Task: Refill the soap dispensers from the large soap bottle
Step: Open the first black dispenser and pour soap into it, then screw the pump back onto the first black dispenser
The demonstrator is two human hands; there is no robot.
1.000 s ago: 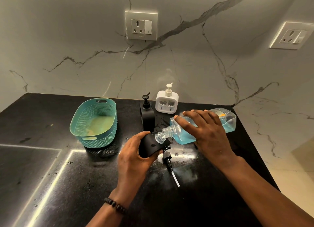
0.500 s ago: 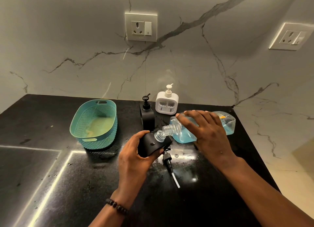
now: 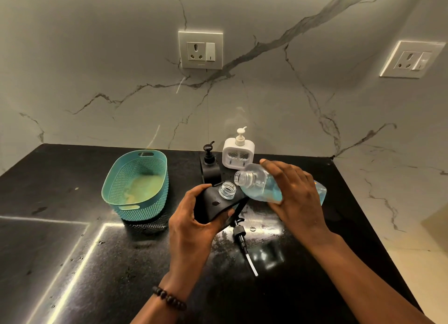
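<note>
Pour step in hand. Open dispenser (image 3: pixel 219 203) is gripped in left hand (image 3: pixel 194 224), tilted, above counter (image 3: pixel 72 251) centre. Soap bottle (image 3: pixel 261 185) is gripped in right hand (image 3: pixel 295 195), mouth just beside dispenser neck, apart. Next: mouths to be aligned, bottle tipped slowly.

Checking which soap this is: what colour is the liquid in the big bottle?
Light blue, seen through the clear big bottle in the right hand; head view.

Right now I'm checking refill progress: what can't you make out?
- Head view: soap level inside the black dispenser; opaque body, left hand wraps it.
- Large soap bottle label: right hand covers it.
- Basket contents: blurred yellowish patch.
</note>
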